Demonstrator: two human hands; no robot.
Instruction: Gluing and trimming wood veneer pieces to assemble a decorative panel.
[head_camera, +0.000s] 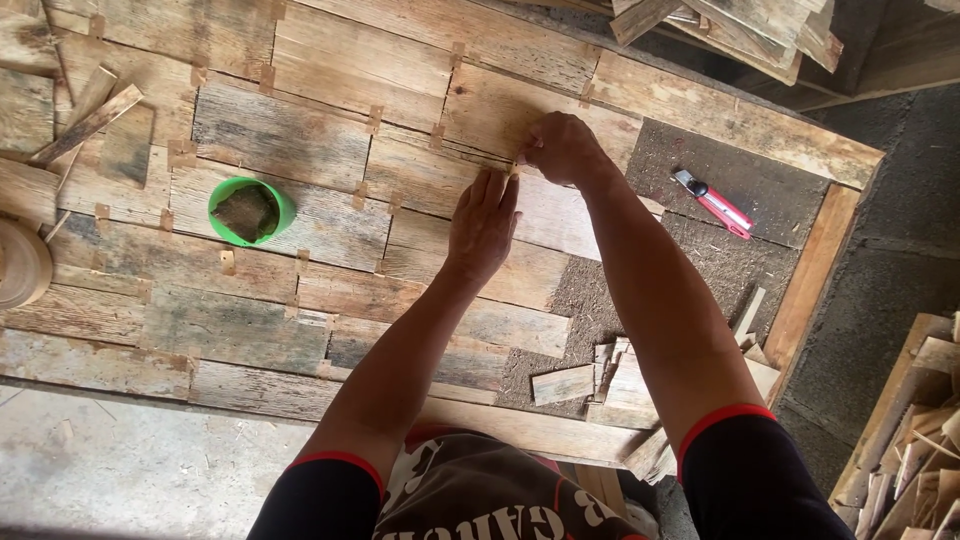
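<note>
The left hand lies flat, fingers together, on a pale wood plank of the panel. The right hand pinches a small wood spacer at the plank's edge. A green bowl holds dark paste.

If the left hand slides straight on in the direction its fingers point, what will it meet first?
The left hand lies flat, fingers pointing away from the person. Almost at once it would meet the small wooden spacer at its fingertips, pinched by the right hand; beyond lies another wood plank.
</note>
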